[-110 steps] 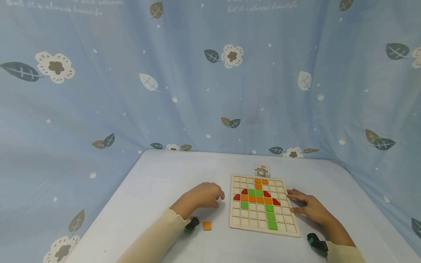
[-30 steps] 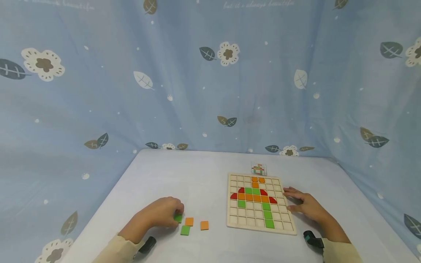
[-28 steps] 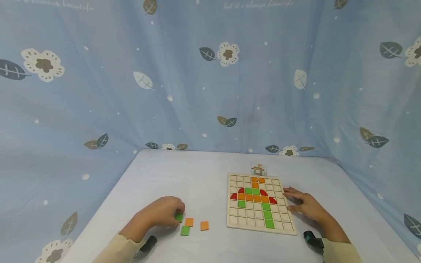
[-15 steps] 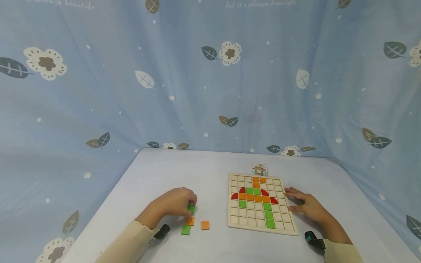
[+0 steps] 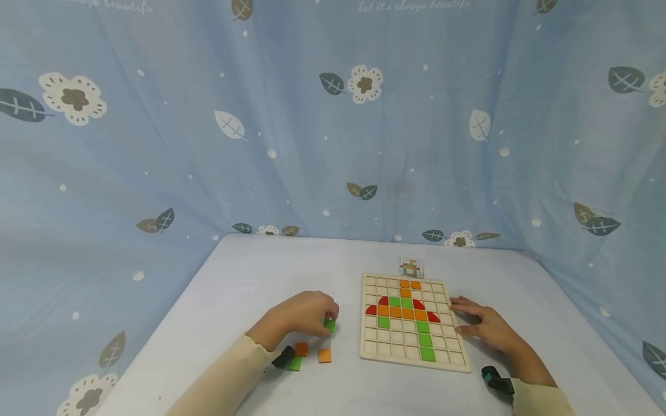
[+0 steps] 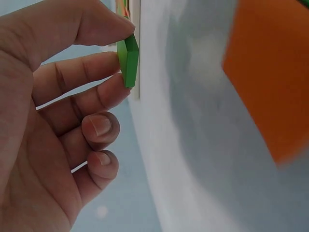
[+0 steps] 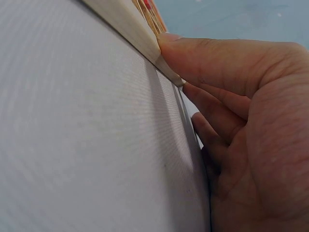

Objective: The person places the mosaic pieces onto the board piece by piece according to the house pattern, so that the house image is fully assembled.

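Note:
My left hand [image 5: 307, 312] pinches a green square tile [image 6: 129, 60] between thumb and first two fingertips, a little left of the board; the other fingers curl loosely. My right hand [image 5: 489, 329] rests at the right edge of the wooden grid board [image 5: 384, 349], fingers spread; in the right wrist view the thumb [image 7: 203, 60] touches the board's side. On the board lies a pattern of orange and green squares, red quarter-round pieces and two orange discs. Its right green column is longer, while the left side has a single green square [image 5: 383, 322] under the orange row.
Two orange square tiles [image 5: 325, 355] and a green one [image 5: 295, 364] lie on the white table near the left wrist, the green one partly covered by the black wrist camera [image 5: 283, 357]. Behind the board is a small pattern card [image 5: 411, 267]. A blue curtain [image 5: 291, 173] surrounds the table.
The left hand went down left to the loose tiles, took hold of a green tile, and has carried it right toward the board. The right hand stays at the board's edge.

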Demonstrator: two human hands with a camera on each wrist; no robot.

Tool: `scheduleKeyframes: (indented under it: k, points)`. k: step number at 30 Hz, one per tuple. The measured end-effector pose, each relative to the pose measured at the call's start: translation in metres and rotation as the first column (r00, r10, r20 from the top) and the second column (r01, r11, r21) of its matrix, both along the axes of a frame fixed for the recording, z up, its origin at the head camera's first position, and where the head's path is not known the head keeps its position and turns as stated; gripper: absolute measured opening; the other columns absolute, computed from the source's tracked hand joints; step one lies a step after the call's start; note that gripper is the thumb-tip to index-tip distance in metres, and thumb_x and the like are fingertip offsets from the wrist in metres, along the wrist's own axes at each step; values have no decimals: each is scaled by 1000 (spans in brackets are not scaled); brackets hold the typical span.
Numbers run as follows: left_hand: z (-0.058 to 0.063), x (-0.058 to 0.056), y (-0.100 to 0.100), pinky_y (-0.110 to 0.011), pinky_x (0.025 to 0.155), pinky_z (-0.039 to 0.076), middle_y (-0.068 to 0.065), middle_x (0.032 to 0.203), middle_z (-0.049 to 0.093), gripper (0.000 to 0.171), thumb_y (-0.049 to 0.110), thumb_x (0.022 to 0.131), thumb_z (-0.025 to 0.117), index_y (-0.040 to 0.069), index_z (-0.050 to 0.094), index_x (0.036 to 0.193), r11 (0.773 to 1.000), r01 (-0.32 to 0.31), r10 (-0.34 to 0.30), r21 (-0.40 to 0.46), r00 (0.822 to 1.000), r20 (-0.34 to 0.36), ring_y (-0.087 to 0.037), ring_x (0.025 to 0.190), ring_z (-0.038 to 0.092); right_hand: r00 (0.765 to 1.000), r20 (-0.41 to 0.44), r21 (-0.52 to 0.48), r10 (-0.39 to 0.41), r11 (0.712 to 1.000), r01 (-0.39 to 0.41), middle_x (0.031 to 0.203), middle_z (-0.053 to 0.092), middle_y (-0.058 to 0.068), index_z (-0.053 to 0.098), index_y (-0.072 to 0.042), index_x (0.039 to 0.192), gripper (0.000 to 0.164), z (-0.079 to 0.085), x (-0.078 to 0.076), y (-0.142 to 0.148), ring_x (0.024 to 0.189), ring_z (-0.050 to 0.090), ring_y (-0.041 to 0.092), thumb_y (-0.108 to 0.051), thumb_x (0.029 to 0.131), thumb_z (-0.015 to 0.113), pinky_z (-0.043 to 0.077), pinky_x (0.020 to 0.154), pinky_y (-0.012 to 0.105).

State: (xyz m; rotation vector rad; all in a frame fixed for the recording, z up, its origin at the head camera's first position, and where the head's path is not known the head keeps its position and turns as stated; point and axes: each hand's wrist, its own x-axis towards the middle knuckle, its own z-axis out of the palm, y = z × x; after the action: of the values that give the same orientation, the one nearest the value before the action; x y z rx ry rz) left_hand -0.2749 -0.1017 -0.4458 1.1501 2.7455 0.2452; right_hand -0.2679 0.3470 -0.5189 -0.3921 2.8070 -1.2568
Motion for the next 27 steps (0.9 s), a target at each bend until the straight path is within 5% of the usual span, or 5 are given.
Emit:
scheduleKeyframes:
  k: [27]
  points:
    - [1,2,82,-20,66,42,16,77,55,15,24,77,80,22,70,89,989,144,-145,-15,988,-61,-3,70,48,1000,-16,29,1,1000,0,144,44,21,64,1,125,59,-1,-1,1,137,23,49,-21,73,82,18,103,69]
